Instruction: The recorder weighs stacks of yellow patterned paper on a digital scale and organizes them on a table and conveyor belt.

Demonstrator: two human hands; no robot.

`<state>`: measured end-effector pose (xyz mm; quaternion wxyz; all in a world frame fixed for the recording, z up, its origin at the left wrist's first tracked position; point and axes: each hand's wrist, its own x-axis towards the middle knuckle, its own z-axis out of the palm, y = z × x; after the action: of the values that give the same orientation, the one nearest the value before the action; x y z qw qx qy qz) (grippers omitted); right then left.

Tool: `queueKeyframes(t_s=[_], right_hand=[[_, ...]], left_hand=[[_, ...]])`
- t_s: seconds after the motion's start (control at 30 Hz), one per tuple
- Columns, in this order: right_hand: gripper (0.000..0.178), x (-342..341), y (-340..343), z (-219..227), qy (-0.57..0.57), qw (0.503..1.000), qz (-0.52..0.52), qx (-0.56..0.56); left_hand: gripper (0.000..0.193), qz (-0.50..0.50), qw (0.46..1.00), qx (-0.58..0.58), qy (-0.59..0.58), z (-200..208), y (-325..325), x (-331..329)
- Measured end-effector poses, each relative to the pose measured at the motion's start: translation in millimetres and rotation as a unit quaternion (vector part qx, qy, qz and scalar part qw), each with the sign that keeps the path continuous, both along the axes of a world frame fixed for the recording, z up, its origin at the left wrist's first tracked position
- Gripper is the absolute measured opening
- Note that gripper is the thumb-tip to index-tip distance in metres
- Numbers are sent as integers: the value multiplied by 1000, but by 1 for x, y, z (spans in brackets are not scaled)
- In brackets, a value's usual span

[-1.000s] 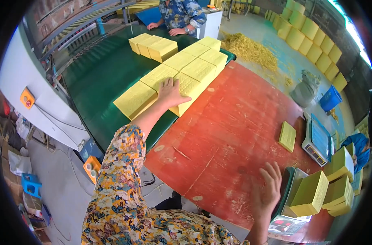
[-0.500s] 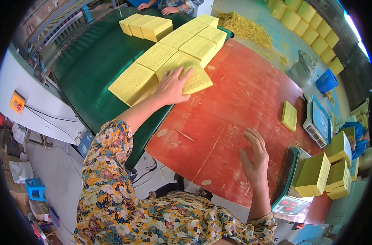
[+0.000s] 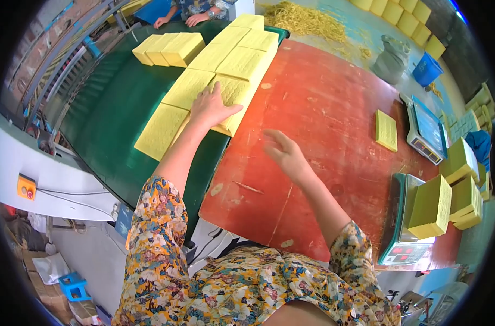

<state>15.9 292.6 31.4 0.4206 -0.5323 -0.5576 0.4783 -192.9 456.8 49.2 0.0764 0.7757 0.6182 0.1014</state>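
Note:
My left hand [image 3: 208, 108] lies with spread fingers on a yellow rectangular block [image 3: 232, 92] at the near end of the right-hand row. Its thumb reaches toward the block's right edge. That block sits against the neighbouring yellow blocks [image 3: 190, 88], which form two rows on the green conveyor belt [image 3: 109, 117]. Over the red table [image 3: 318, 130], my right hand [image 3: 285, 154] is raised with its fingers stretched out, holding nothing. The nearest yellow block [image 3: 161, 130] of the left row is just left of my left wrist.
Three blocks [image 3: 168, 49] stand apart on the belt, near another person's hands [image 3: 197, 19]. At the right are a scale [image 3: 402, 247] bearing a block [image 3: 429, 206], a second scale [image 3: 424, 127], stacked blocks [image 3: 465, 201] and a thin yellow slab [image 3: 386, 130]. Yellow scraps [image 3: 307, 20] lie beyond.
The block under my left hand, which stuck out askew over the red table, now sits in line with its row. My right hand has moved left toward the blocks. The view has shifted.

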Motion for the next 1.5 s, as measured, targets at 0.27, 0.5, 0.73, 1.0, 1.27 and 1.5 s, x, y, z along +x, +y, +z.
queueKeyframes(t_s=[0.27, 0.5, 0.73, 1.0, 1.27, 1.5], right_hand=[[49, -11, 138, -80, 75, 990, -99, -72], [39, -16, 207, -104, -44, 990, -128, 29], [22, -5, 204, -107, -69, 991, -109, 42], [18, 79, 74, -100, -90, 994, -63, 0], [26, 171, -154, -16, 77, 941, -323, -66], [41, 172, -246, -5, -58, 975, -208, -48]], left_hand=[[85, 41, 998, -35, -18, 3, 25, 0], [78, 34, 999, 20, -20, 2, 37, -1], [86, -6, 944, -172, -283, -8, 66, -20], [66, -169, 871, -361, -288, -8, 15, 35], [69, -577, 725, -377, 8, 10, -128, 213], [68, -550, 814, -121, 145, 63, -227, 256]])
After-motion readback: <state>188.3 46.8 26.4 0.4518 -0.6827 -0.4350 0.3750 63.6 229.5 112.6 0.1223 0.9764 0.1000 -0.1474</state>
